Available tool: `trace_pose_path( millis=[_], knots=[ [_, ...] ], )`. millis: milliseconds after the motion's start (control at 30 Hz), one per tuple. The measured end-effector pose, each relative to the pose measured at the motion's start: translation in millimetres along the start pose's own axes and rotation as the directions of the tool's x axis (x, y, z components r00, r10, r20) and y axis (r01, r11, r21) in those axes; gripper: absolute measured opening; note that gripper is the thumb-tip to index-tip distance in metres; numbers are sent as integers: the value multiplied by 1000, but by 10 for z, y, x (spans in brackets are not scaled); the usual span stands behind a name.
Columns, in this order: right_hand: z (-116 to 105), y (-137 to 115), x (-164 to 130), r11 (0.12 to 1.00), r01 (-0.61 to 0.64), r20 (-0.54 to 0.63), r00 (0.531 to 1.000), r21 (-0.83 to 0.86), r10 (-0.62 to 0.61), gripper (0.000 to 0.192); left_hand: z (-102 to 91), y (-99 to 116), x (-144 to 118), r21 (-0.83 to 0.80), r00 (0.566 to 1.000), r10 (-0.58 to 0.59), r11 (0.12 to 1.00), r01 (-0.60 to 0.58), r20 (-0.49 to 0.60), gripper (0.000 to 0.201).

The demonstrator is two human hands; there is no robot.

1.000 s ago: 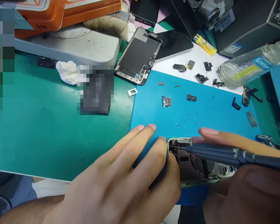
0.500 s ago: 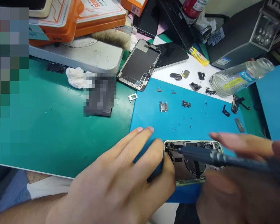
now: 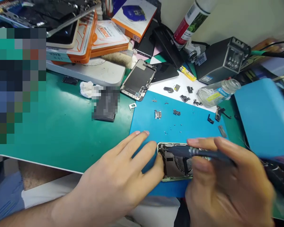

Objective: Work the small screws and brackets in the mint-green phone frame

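Note:
An opened phone housing (image 3: 174,165) lies on the blue mat, its inside facing up. My left hand (image 3: 123,167) grips the left end of the housing between thumb and index finger, with the other fingers resting over the mat. A dark screwdriver (image 3: 183,151) is in my right hand (image 3: 229,179), held between thumb and fingers almost level. Its thin tip reaches the upper left corner inside the housing. My right hand hides the right part of the housing. Tiny screws (image 3: 174,125) and a small metal bracket (image 3: 158,114) lie beyond the housing.
A detached phone screen (image 3: 139,80) and a SIM tray (image 3: 132,106) lie behind on the left. Small phone parts (image 3: 185,98) rest on white paper near a glass jar (image 3: 219,92). Orange boxes (image 3: 109,46), a spray can (image 3: 191,23) and a grey device (image 3: 221,60) stand at the back.
The view has shifted and shows more of the back and right of the bench. My right fingers have drawn closer together around the screwdriver; its tip stays at the same corner.

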State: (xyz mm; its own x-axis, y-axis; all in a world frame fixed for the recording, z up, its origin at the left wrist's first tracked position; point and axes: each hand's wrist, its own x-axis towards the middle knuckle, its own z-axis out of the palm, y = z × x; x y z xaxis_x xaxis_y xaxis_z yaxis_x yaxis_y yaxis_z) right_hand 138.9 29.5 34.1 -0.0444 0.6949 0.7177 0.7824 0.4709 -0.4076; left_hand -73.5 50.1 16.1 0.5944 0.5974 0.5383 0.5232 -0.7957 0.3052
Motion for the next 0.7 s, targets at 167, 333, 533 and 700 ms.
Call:
trace_pose_path(
  millis=[167, 333, 533, 700],
  knots=[
    [159, -1, 2, 987, 63, -61, 997, 147, -55, 76, -87, 101, 24, 6, 999, -12, 1000, 13, -42, 35],
    [-39, -35, 184, 868, -324, -341, 823, 375, 455, 40, -108, 222, 32, 78, 1000, -3, 997, 5, -23, 44],
    [-198, 201, 174, 760, -533, -48, 807, 372, 589, 47, -16, 264, 143, 109, 998, -56, 993, 52, 40, 26],
    [-31, 300, 106, 790, -501, 29, 850, 354, 526, 35, 21, 236, 198, 86, 995, -75, 994, 70, 58, 28]
  ],
)
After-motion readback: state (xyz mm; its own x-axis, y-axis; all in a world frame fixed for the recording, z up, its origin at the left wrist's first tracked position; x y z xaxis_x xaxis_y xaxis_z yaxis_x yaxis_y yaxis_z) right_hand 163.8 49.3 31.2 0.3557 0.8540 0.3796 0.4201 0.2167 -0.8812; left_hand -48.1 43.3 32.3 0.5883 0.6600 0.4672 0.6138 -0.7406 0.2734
